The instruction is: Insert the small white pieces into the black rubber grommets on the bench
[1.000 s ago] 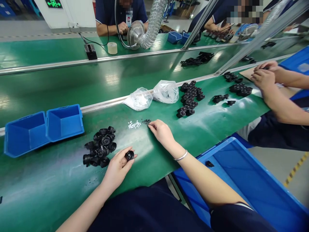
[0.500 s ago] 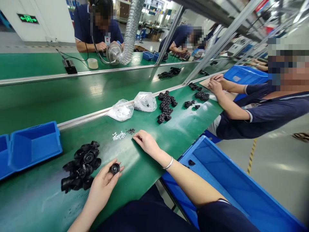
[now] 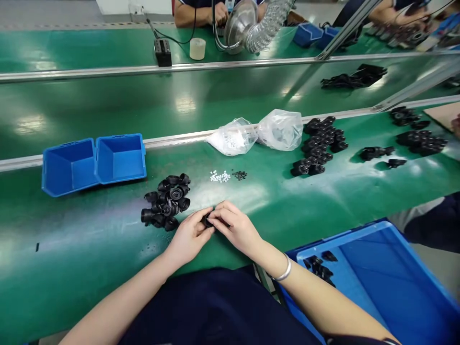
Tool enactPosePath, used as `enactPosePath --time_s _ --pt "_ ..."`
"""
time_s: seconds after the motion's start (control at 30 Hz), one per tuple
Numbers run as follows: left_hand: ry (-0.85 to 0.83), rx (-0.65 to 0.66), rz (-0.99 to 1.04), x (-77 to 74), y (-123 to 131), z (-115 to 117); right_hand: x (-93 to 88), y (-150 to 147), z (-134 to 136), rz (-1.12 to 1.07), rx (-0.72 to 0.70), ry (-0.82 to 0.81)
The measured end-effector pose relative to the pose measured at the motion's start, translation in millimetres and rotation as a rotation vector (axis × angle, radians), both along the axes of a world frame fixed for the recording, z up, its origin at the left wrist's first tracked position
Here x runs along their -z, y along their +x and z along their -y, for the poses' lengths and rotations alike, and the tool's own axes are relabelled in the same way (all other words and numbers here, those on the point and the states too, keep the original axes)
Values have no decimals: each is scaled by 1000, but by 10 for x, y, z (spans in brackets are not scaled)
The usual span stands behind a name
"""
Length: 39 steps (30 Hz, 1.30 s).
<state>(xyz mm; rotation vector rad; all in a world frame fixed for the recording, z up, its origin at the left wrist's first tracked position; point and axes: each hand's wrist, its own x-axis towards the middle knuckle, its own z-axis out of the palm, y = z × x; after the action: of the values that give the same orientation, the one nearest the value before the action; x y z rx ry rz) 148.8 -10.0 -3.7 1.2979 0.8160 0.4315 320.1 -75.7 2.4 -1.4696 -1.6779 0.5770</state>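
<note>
My left hand (image 3: 190, 237) grips a small round black plastic part (image 3: 206, 220) between thumb and fingers, above the green bench. My right hand (image 3: 233, 226) meets it there, fingertips pinched at the part's open face; anything between them is too small or hidden to see. Left of my hands lies a pile of similar black plastic parts (image 3: 167, 203). Beyond my fingers sit a little heap of white pieces (image 3: 220, 177) and, beside it, a heap of tiny black pieces (image 3: 239, 175).
Two joined blue bins (image 3: 120, 160) stand at the left. Clear plastic bags (image 3: 281, 130) lean on the metal rail, near rows of black parts (image 3: 316, 148). A large blue crate (image 3: 391, 287) at my right holds several black parts. A co-worker's arms (image 3: 201, 14) rest across the bench.
My right hand has come from beside the tiny black pieces to the part in my left hand. The two hands now meet. The view has swung right-to-left and down toward the bench.
</note>
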Motion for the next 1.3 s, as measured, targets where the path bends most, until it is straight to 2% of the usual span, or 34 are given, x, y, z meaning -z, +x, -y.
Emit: enactPosePath --time_s 0.1,0.3,0.53,0.73,0.83,1.0,1.13,1.3 --pt "25 11 -16 -9 9 -13 8 1 9 59 -14 10" --pt "82 117 -154 -10 13 -28 -16 8 96 241 -34 85" --pt "38 86 -77 10 12 -24 36 -9 232 379 -100 82" --pt "56 104 -124 17 7 -38 38 7 235 445 -139 60" --pt "-36 97 -48 22 17 -32 -5 55 242 393 -134 32" --pt "-220 44 123 -21 53 -18 -19 107 288 182 32 72" --pt "-171 55 91 -58 60 -18 -46 98 298 209 12 78" --pt "-86 76 11 -15 28 -25 -154 66 276 354 -126 85"
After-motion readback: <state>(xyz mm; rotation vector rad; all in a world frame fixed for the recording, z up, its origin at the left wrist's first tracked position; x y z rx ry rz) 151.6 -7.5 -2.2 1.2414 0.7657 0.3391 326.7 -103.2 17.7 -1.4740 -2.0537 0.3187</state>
